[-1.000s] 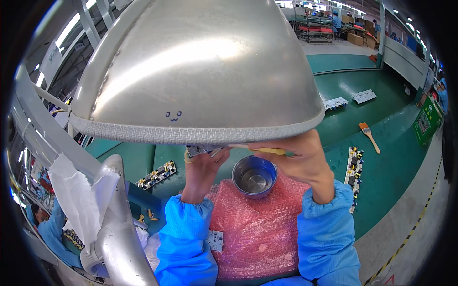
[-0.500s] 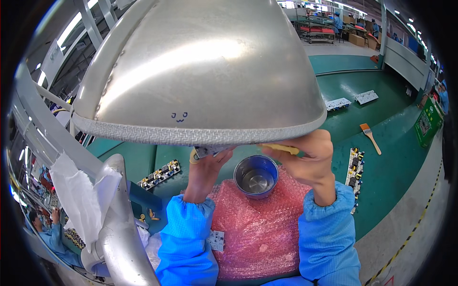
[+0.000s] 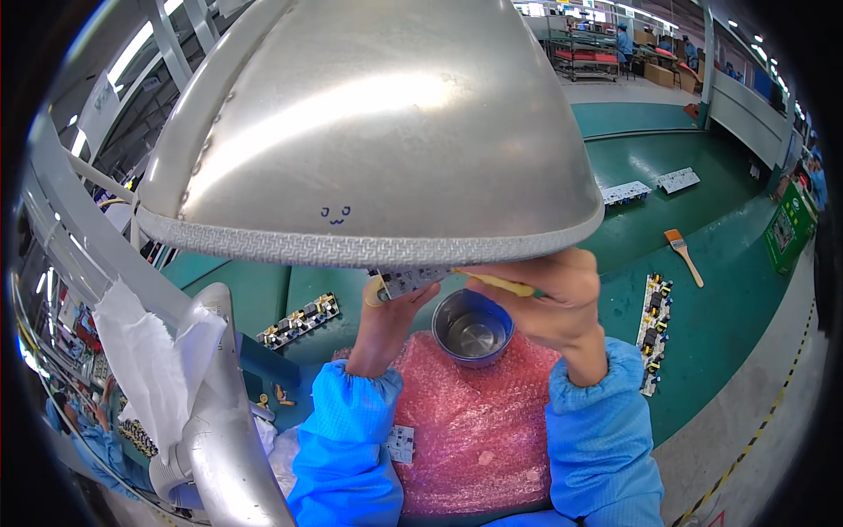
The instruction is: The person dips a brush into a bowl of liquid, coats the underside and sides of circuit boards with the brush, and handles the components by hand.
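Under the front rim of a big metal hood (image 3: pixel 378 158), my left hand (image 3: pixel 382 329) grips a circuit board (image 3: pixel 413 281), whose far part the hood hides. A pale yellow finger cot covers one fingertip of that hand. Beside it, my right hand (image 3: pixel 553 303) is closed, its fingertips near the board. Along its fingers runs a yellow elongated thing (image 3: pixel 496 282); I cannot tell if it is held or worn. Between my wrists a dark blue metal cup (image 3: pixel 474 356) with clear liquid stands on pink bubble wrap (image 3: pixel 474 439). A small white board (image 3: pixel 401 443) lies by my left sleeve.
Populated circuit boards (image 3: pixel 299 321) lie left and right on the green bench; two white boards (image 3: pixel 678 180) are farther back. A brush (image 3: pixel 683 255) lies at right. A silver duct (image 3: pixel 224 413) with white cloth (image 3: pixel 158 351) rises at left. People work in the background.
Both hands have shifted slightly: the left one a little to the right with the board, the right one left and nearer. More of the board shows below the hood rim.
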Action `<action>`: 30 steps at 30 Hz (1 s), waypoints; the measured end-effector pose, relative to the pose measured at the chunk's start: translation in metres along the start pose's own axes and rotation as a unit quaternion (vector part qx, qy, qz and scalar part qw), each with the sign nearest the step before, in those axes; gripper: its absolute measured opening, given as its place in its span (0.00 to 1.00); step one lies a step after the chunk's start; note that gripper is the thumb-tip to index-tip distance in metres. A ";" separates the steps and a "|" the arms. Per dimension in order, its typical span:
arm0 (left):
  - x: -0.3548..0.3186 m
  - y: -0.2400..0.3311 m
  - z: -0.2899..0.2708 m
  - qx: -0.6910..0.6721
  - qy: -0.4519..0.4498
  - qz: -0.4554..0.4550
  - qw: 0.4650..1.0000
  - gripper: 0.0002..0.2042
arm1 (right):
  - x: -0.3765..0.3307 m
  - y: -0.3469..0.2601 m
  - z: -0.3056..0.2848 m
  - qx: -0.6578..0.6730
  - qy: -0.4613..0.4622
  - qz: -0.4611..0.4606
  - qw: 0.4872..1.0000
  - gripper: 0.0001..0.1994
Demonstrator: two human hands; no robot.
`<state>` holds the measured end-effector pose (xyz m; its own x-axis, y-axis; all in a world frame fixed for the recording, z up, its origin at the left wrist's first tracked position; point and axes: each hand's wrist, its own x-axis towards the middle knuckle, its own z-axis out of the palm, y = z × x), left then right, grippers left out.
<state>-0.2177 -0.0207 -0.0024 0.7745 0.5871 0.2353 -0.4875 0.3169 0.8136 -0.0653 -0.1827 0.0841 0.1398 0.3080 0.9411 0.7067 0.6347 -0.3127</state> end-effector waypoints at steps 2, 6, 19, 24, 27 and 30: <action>-0.001 -0.001 0.002 -0.017 0.000 -0.001 1.000 0.19 | -0.003 0.003 0.002 0.017 -0.022 0.007 1.000 0.14; 0.002 -0.004 -0.012 -0.021 -0.007 0.025 0.999 0.17 | -0.005 0.006 -0.007 0.077 -0.095 0.011 0.992 0.14; -0.001 0.003 0.002 0.084 -0.046 0.023 0.995 0.23 | 0.000 0.011 0.000 0.341 0.141 0.363 0.855 0.11; -0.001 0.002 0.006 0.056 -0.012 0.018 0.998 0.23 | 0.000 0.011 0.004 0.297 0.107 0.412 0.855 0.11; -0.001 0.004 0.008 0.107 -0.036 0.027 0.993 0.23 | -0.003 0.015 0.005 0.312 0.110 0.409 0.851 0.11; -0.001 0.004 0.008 0.125 -0.051 0.036 0.990 0.23 | -0.001 0.011 0.003 0.350 0.131 0.375 0.849 0.11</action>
<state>-0.2169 -0.0260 0.0047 0.7841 0.5196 0.3393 -0.4379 0.0757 0.8958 -0.0597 -0.1744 0.0799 0.5822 0.7007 0.4122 -0.2206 0.6242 -0.7495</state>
